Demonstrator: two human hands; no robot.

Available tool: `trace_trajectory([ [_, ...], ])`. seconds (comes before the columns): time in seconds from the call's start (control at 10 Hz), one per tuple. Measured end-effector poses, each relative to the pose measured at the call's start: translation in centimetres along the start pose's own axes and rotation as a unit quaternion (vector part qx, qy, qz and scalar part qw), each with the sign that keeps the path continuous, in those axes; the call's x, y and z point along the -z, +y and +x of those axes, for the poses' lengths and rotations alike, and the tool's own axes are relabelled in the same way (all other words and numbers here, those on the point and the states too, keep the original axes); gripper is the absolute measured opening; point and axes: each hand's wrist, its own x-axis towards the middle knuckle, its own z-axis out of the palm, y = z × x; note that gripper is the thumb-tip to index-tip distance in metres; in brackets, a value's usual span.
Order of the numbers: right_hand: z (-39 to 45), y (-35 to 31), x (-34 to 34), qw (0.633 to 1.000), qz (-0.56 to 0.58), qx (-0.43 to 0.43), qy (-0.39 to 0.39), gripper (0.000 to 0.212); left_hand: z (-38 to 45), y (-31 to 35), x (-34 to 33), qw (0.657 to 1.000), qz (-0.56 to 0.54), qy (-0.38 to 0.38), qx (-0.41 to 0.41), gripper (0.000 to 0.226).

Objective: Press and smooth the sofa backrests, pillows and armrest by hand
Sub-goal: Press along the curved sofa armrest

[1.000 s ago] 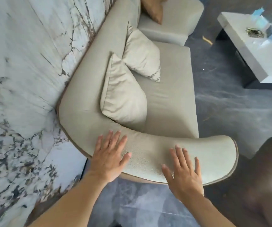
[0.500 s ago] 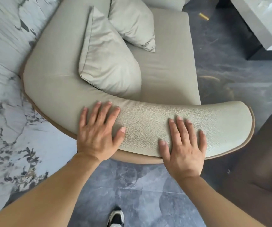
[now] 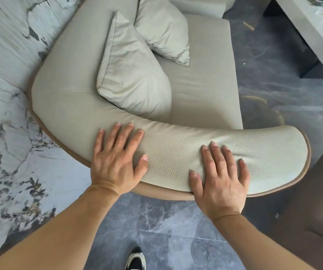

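Marble-veined wall (image 3: 5, 78) is running along the left, grey stone floor (image 3: 156, 227) below, and the beige sofa (image 3: 201, 90) is sitting tight against that wall.

Both hands are lying flat on the curved armrest (image 3: 176, 152) at the near end of the sofa. Left hand (image 3: 116, 160): grip spread wide, palm down, fingertips reaching over the crest toward the seat. Right hand (image 3: 220, 178): likewise spread, heel hanging off the near edge over the brown piping (image 3: 300, 172), nothing pinched.

Handling read:
- Armrest skin is looking like pebbled leather — grippy, not slick, so palms are likely dragging rather than sliding. Padding is probably firm foam; I'm seeing only slight dimpling near the right fingers, hard to judge from this angle.
- No lifting needed; it's fixed. Flat palm pressure along the curve should be working better than fingertips.
- Near pillow (image 3: 133, 82) is leaning against the backrest (image 3: 69, 61), just behind the armrest; far pillow (image 3: 162, 30) is sitting beside it. Both are looking soft, light, creased — they'd be deforming easily, so hold them at the seamed edges or pat the faces.

White low bench (image 3: 312, 36) is sitting well apart at the upper right.
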Motion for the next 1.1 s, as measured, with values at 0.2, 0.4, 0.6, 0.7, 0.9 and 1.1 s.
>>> trace_trajectory([
  [0.2, 1.3, 0.2, 0.0, 1.0, -0.004, 0.002, 0.005, 0.066, 1.2, 0.0, -0.4, 1.0, -0.001, 0.012, -0.001, 0.061],
  [0.4, 3.1, 0.5, -0.3, 1.0, -0.004, 0.005, 0.018, 0.065, 3.0, -0.1, -1.0, 1.0, -0.001, 0.016, -0.001, 0.06],
  [0.6, 5.7, 0.7, -0.8, 1.0, -0.006, 0.004, 0.026, 0.065, 5.4, -0.2, -1.8, 1.0, -0.009, 0.024, -0.001, 0.06],
  [0.7, 6.9, 0.8, -1.1, 1.0, -0.007, 0.003, 0.03, 0.064, 6.6, -0.3, -2.2, 1.0, -0.011, 0.028, 0.001, 0.06],
  [0.9, 9.7, 1.1, -1.7, 0.999, -0.01, 0.0, 0.037, 0.065, 9.3, -0.6, -3.1, 0.999, -0.014, 0.041, 0.002, 0.059],
  [1.1, 12.4, 1.4, -2.2, 0.998, -0.008, 0.002, 0.054, 0.065, 12.0, -0.8, -4.0, 0.999, -0.017, 0.048, 0.0, 0.059],
])
